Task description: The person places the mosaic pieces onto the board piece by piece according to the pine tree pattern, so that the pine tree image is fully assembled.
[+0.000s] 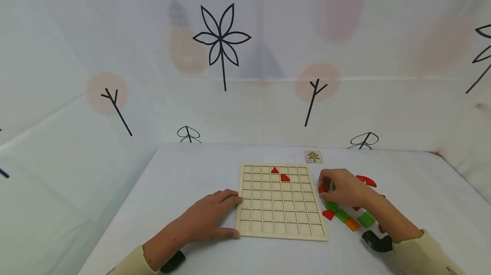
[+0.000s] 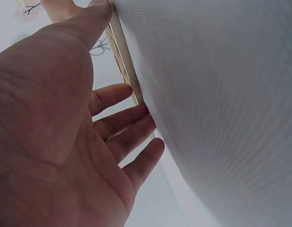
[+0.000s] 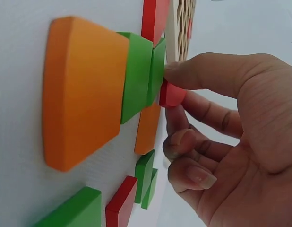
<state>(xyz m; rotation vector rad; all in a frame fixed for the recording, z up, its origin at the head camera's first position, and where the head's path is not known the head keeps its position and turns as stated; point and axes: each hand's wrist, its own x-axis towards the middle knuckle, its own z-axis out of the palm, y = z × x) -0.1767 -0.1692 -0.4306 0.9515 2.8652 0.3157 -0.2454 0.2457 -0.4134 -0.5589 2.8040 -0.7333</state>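
A pale wooden grid board (image 1: 284, 237) lies flat on the white table. Within its upper cells sit a red triangle (image 1: 275, 170) and a red quarter-round block (image 1: 285, 178). My left hand (image 1: 205, 219) rests along the board's left side, thumb and fingertips at the edge, fingers loosely extended. Right of the board, my right hand (image 1: 347, 187) pinches a small red block (image 3: 174, 96) between thumb and index finger. Its other fingers curl inward, and part of the block is covered by them. Just below that hand are green blocks (image 1: 342, 215) and an orange block (image 1: 352, 224).
More red blocks (image 1: 370, 182) and another green block (image 1: 367, 219) lie scattered around the right forearm. A small card with a tree pattern (image 1: 313, 157) lies behind the board. A printed white curtain (image 1: 261, 113) hangs along the table's back.
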